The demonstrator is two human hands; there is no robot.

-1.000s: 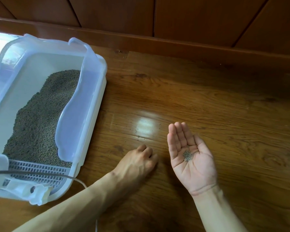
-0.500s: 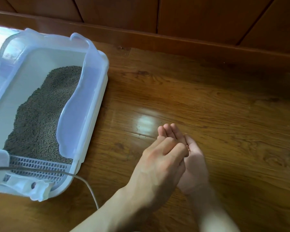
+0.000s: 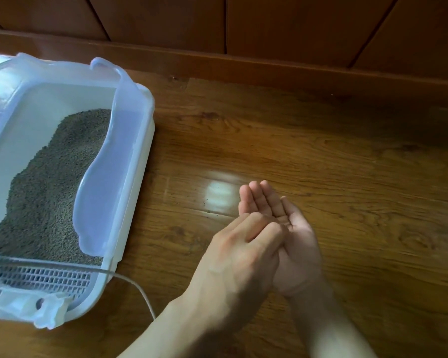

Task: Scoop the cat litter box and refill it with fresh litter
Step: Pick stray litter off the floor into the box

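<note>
Left: box [image 3: 140, 161] on the floor [image 3: 347, 177], full of grey litter [image 3: 49, 182]. Refill looks done. Middle: a few stray bits [image 3: 208, 211] on the floor, not yet picked up. Then left hand [image 3: 241, 257], fingers curled down into right hand [image 3: 292, 241], flat, palm up. Anything pinched? Cannot tell.

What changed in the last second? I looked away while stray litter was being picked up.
The left hand rose from the floor and moved right, over the right hand, hiding the grains seen there. The right hand stayed palm up; the litter box stayed put.
</note>
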